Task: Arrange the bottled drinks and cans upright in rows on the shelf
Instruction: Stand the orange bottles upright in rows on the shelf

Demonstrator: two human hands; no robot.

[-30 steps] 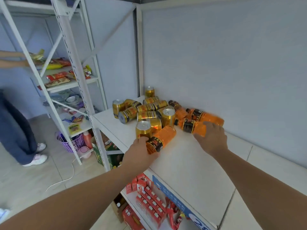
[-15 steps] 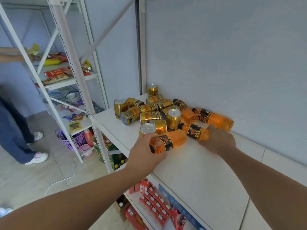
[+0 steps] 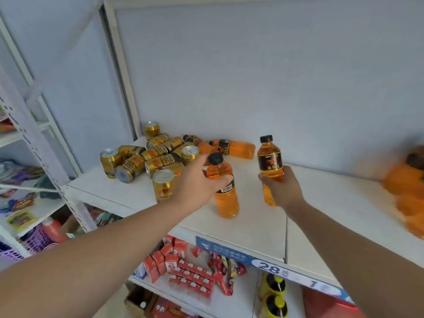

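Left hand [image 3: 199,180] curled round shoulder of a plastic bottle of orange drink w/ black cap [image 3: 226,198], right hand [image 3: 278,189] round a 2nd such bottle [image 3: 269,157], both upright mid white shelf board [image 3: 252,228], right of the gold metal cans [image 3: 158,157]: set bases flat, side by side, before loosening either grip.

Flat pale blue-grey wall [image 3: 275,76] across the back and round the left corner, evenly lit, soft shadows only. White metal corner post [image 3: 125,76] upright in that corner. White shelf board [image 3: 252,228] out from the wall, one seam front to back, blue printed price strip [image 3: 229,251] along the front edge. Lower white shelf [image 3: 241,299] beneath, packed with small red cartons [image 3: 190,276] and yellow-capped dark bottles [image 3: 274,294]. Separate white perforated metal rack [image 3: 34,138] at left, diagonal brace across it, blurred packets on its boards, purple plastic basket [image 3: 34,242] near its foot.
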